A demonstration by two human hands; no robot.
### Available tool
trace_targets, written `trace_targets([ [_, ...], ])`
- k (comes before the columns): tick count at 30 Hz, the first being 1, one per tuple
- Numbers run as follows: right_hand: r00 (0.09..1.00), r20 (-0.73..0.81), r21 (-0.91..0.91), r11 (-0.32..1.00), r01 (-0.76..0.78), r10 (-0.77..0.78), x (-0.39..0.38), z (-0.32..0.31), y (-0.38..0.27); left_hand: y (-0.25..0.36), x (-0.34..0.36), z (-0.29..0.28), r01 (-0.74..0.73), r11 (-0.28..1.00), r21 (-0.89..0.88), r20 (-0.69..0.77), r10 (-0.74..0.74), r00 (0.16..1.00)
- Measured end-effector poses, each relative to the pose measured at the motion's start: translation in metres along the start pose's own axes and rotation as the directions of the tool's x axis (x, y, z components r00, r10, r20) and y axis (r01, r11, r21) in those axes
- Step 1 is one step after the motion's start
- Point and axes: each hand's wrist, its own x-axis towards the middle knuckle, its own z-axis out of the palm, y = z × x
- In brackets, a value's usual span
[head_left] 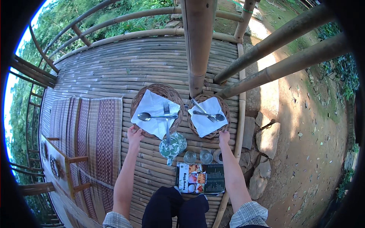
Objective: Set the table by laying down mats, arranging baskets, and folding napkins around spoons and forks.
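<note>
Both hands grip basket rims: the left hand point(134, 135) pinches the left woven basket point(156, 110), the right hand point(224, 136) the right woven basket point(208, 115), side by side on the bamboo floor point(114, 68). Each basket holds one white napkin, one spoon and one fork. Two glasses point(197, 156) stand near; fingertips are too small to make out.

A sunlit bamboo deck point(152, 64) with railings point(125, 17), a woven mat point(91, 133), and bare dirt ground point(304, 125) beside.
</note>
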Motion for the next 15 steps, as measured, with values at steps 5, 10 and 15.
trace_targets([
  [5,0.972,-0.227,-0.040,0.997,-0.066,0.055,0.003,0.013,-0.003,-0.004,0.006,0.013,-0.020,1.000,-0.003,-0.020,0.020,1.000],
  [10,0.950,-0.311,-0.060,0.997,-0.042,0.022,-0.007,0.023,-0.021,-0.006,0.004,0.013,-0.039,0.999,-0.036,0.014,0.039,0.999],
  [15,0.968,-0.250,-0.062,0.997,-0.049,0.032,-0.004,0.019,-0.018,-0.007,-0.005,0.012,-0.033,0.999,-0.019,-0.007,0.033,0.999],
])
